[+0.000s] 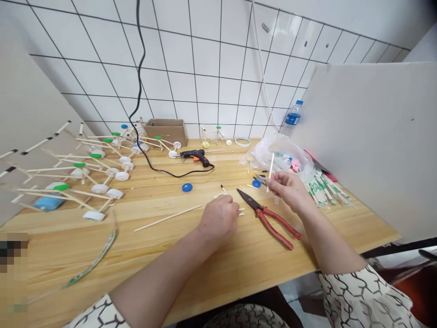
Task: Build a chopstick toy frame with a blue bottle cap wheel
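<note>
My right hand (289,188) pinches a thin wooden stick (271,167) and holds it upright above the wooden table (205,269). My left hand (220,217) rests on the table as a loose fist, closed on short stick pieces (241,211) that poke out to its right. Another short stick (223,189) with a dark tip rises just behind that hand. Red-handled pliers (269,218) lie shut between my two hands. A long stick (167,217) lies on the table to the left of my left hand.
Stick-and-bottle-cap structures (92,168) crowd the left side. A black glue gun (196,156) with its cord, a cardboard box (166,131), a blue cap (187,187), a plastic bag of parts (280,155), packed chopsticks (326,189), a water bottle (292,116) and white boards (372,146) surround the work area.
</note>
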A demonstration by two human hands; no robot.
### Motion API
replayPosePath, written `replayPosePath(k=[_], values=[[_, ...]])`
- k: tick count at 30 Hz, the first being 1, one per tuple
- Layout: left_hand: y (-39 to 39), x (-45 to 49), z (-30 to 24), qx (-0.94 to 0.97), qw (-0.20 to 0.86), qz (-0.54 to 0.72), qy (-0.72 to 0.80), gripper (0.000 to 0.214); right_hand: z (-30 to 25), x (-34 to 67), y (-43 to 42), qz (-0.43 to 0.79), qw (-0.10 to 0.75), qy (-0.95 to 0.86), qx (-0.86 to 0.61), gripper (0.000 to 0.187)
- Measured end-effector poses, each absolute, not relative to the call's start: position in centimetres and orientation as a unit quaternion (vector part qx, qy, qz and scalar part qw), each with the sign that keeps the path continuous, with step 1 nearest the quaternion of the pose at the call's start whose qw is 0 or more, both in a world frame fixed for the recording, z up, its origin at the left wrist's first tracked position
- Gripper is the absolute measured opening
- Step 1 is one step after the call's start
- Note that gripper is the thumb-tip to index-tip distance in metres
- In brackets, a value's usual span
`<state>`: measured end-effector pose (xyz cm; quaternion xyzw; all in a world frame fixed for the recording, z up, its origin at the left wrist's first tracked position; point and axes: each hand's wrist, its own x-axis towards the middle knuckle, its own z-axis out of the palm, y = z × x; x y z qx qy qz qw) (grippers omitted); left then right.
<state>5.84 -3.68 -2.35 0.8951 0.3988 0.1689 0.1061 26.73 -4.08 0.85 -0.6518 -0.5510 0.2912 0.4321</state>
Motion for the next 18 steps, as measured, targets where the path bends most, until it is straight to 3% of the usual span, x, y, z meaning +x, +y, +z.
replayPosePath(k=[7,13,18], values=[[-2.0,5.3,-1.7,0.627,0.500,0.430,0.415,0.016,3.8,22.2,-7.2,0.434,0.533,-0.526,-0.501,0.022],[-1.6,5.0,0.0,0.444,0.615,0.516,0.397,0.022,0.9,20.6,-6.7,0.455,0.552,-0.493,-0.495,0.020],[-2.3,5.6,-0.1,0.433,0.683,0.444,0.386,0.026,-0.3,20.5,-6.5,0.477,0.537,-0.505,-0.479,0.017]])
